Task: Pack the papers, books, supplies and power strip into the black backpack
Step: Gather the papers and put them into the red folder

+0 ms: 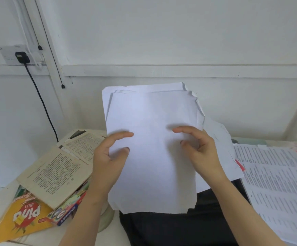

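Paper stack [153, 139]: upright over black backpack [179, 228], likely for insertion.
Left hand [108, 157]: fingers pinch 9 o'clock edge.
Right hand [202, 153]: fingers pinch 3 o'clock edge.

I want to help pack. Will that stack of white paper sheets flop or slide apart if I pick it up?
Probably floppy: the stack of white paper sheets is held upright at both sides, by the left hand and the right hand. The sheets may well slip apart, since their top edges sit uneven and crumpled.
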{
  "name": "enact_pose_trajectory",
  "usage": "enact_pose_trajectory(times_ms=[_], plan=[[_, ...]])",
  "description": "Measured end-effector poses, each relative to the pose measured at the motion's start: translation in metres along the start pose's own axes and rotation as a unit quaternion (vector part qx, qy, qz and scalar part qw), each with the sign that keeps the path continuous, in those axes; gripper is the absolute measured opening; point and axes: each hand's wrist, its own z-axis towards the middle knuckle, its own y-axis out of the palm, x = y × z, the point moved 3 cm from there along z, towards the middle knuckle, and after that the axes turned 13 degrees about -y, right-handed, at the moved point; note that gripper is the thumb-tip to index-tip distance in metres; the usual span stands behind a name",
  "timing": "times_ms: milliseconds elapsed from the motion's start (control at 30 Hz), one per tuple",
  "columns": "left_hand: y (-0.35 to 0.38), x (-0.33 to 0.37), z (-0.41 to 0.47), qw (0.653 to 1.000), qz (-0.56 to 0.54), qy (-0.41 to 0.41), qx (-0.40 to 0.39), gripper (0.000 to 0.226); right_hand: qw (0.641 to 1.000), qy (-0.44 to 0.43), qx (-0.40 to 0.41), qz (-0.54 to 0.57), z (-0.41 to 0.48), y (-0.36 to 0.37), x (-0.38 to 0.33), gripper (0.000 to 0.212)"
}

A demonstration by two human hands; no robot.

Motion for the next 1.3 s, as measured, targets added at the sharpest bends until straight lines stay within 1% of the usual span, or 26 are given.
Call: enact_pose_trajectory(times_ms=[67, 167, 267, 333, 433, 500, 600, 667, 767, 867, 967, 1067, 1167, 1233, 1300], plan=[[0.005, 0.007, -0.001, 1.000, -0.004, 0.019, 0.007, 0.045, 0.999, -0.031, 0.014, -0.015, 0.001, -0.005, -0.008, 0.050], [0.015, 0.019, -0.003, 0.998, -0.010, 0.063, 0.006, 0.042, 0.994, -0.090, 0.043, -0.048, 0.006, -0.015, -0.024, 0.042], [0.022, 0.019, 0.000, 0.996, 0.010, 0.081, -0.028, 0.038, 0.991, -0.110, 0.044, -0.058, 0.007, -0.024, -0.028, 0.038], [0.026, 0.011, 0.001, 0.996, 0.024, 0.069, -0.056, 0.038, 0.994, -0.094, 0.028, -0.053, 0.003, -0.028, -0.022, 0.039], [0.030, -0.004, 0.004, 0.996, 0.036, 0.030, -0.074, 0.036, 0.996, -0.064, 0.011, -0.062, -0.008, -0.033, -0.004, 0.036], [0.034, -0.017, 0.005, 0.994, 0.064, 0.000, -0.093, 0.032, 0.997, -0.037, -0.017, -0.068, -0.018, -0.032, 0.011, 0.036], [0.040, -0.037, 0.002, 0.986, 0.100, -0.046, -0.123, 0.030, 0.994, 0.006, -0.061, -0.093, -0.035, -0.025, 0.032, 0.047], [0.045, -0.046, 0.001, 0.987, 0.097, -0.062, -0.116, 0.035, 0.991, 0.020, -0.058, -0.118, -0.042, -0.023, 0.038, 0.054], [0.056, -0.047, 0.003, 0.988, 0.089, -0.076, -0.101, 0.040, 0.989, 0.045, -0.034, -0.139, -0.040, -0.031, 0.041, 0.051], [0.076, -0.042, 0.008, 0.986, 0.094, -0.081, -0.114, 0.039, 0.981, 0.047, -0.028, -0.189, -0.028, -0.049, 0.044, 0.047], [0.102, -0.039, 0.012, 0.977, 0.123, -0.100, -0.142, 0.037, 0.965, 0.056, -0.045, -0.253, -0.012, -0.068, 0.052, 0.046], [0.129, -0.042, 0.013, 0.961, 0.195, -0.099, -0.168, 0.040, 0.940, 0.085, -0.080, -0.322, 0.002, -0.083, 0.063, 0.048], [0.150, -0.049, 0.010, 0.935, 0.309, -0.070, -0.161, 0.046, 0.912, 0.138, -0.145, -0.359, 0.005, -0.092, 0.081, 0.047], [0.159, -0.053, 0.005, 0.923, 0.351, -0.052, -0.149, 0.047, 0.892, 0.167, -0.192, -0.372, 0.001, -0.095, 0.092, 0.045], [0.164, -0.058, 0.000, 0.913, 0.382, -0.043, -0.139, 0.047, 0.881, 0.179, -0.216, -0.380, -0.004, -0.098, 0.101, 0.044]])
